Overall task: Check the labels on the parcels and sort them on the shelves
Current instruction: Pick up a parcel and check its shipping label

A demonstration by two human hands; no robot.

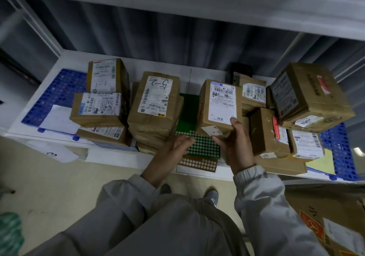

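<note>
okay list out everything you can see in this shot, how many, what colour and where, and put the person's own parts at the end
Brown cardboard parcel with white printed label: one, held upright over the shelf centre.
Brown cardboard parcels in stacks: several, exact count unclear; left stack, middle stack topped by a handwritten label, right heap.
White metal shelf: one, under the parcels.
Blue perforated plastic mats: two, left end and right end.
Green perforated mat: one, centre front.
Yellow paper sheet: one, right front.
Grey shoe: one, on the floor.
Left hand: open, holds nothing.
Right hand: grips the held parcel's lower edge.
Grey sleeves: two.
</note>
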